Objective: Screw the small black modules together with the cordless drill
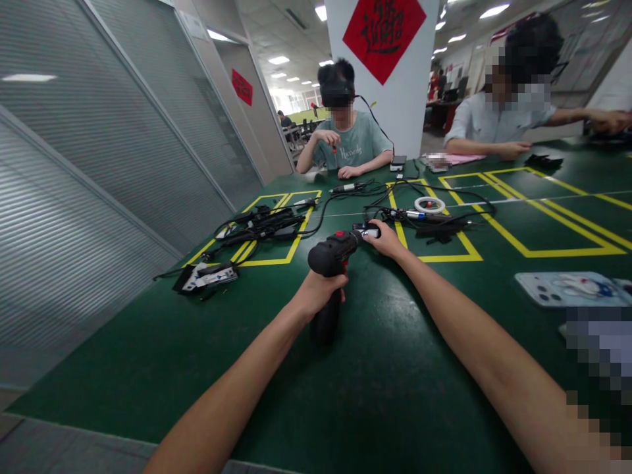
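My left hand is wrapped round the grip of a black cordless drill with red details. Its battery end hangs low at the table's surface, and its front end points forward and to the right. Just beyond the chuck, my right hand grips a small black-and-silver piece with the fingers closed on it. The drill's tip meets or nearly meets this piece; whether they touch I cannot tell. What kind of piece it is does not show clearly.
Black tools and cables lie heaped on the left, near a black-and-white item. More tools and a white ring lie beyond my right hand. A phone rests at right on the green table. Two people sit across, one holding a screwdriver.
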`<state>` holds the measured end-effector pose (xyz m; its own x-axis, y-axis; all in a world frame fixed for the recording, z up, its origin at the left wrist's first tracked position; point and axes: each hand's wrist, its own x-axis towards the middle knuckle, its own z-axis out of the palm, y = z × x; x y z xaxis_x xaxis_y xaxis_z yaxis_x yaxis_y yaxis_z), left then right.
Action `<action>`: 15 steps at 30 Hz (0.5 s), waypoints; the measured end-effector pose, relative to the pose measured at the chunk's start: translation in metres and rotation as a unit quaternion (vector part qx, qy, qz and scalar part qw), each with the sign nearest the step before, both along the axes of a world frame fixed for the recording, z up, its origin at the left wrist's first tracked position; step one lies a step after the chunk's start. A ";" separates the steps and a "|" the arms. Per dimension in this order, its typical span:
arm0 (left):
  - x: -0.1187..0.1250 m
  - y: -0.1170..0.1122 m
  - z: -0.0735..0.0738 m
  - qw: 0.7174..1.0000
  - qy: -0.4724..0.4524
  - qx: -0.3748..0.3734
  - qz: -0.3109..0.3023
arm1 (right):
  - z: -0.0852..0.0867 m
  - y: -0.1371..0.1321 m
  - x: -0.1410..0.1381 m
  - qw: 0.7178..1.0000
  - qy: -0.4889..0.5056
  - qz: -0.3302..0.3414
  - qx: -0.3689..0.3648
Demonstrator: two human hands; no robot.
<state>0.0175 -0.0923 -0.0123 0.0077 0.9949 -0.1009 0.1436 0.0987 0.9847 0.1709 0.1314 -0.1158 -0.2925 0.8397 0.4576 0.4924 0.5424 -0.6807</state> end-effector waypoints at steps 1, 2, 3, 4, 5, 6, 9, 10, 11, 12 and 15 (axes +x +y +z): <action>0.000 0.000 0.000 1.000 0.000 0.000 -0.001 | 0.000 0.000 0.000 1.000 0.000 0.000 0.001; -0.001 0.000 -0.001 1.000 -0.001 0.000 -0.002 | 0.000 0.000 0.000 1.000 0.000 0.000 0.001; -0.001 0.000 -0.001 1.000 -0.001 0.000 -0.003 | 0.000 -0.001 0.000 1.000 -0.002 0.000 0.001; -0.001 0.000 -0.001 1.000 0.001 0.000 -0.003 | 0.000 -0.001 0.001 1.000 -0.002 0.001 0.002; -0.002 0.000 -0.002 1.000 0.004 0.000 -0.003 | 0.000 -0.001 0.001 1.000 -0.003 0.001 0.003; -0.002 0.000 -0.002 1.000 0.008 0.000 -0.003 | 0.000 -0.002 0.001 1.000 -0.003 0.000 0.004; -0.002 0.000 -0.001 1.000 0.014 0.003 -0.002 | 0.000 -0.002 0.001 1.000 -0.002 -0.001 0.007; -0.002 0.000 -0.001 1.000 0.011 0.003 -0.003 | 0.000 -0.002 0.001 1.000 -0.002 -0.001 0.006; -0.001 0.000 -0.001 1.000 0.006 0.003 -0.003 | 0.000 -0.002 0.001 1.000 -0.002 0.000 0.006; -0.001 0.000 0.000 1.000 0.002 0.002 -0.002 | 0.000 -0.002 0.000 1.000 -0.001 0.001 0.005; 0.000 -0.001 0.002 1.000 -0.005 0.002 0.005 | 0.001 -0.002 0.000 1.000 -0.001 0.003 0.000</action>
<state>0.0179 -0.0932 -0.0103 -0.0018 0.9953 -0.0972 0.1318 0.0966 0.9866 0.1712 0.1298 -0.1144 -0.2979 0.8384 0.4565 0.4913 0.5447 -0.6796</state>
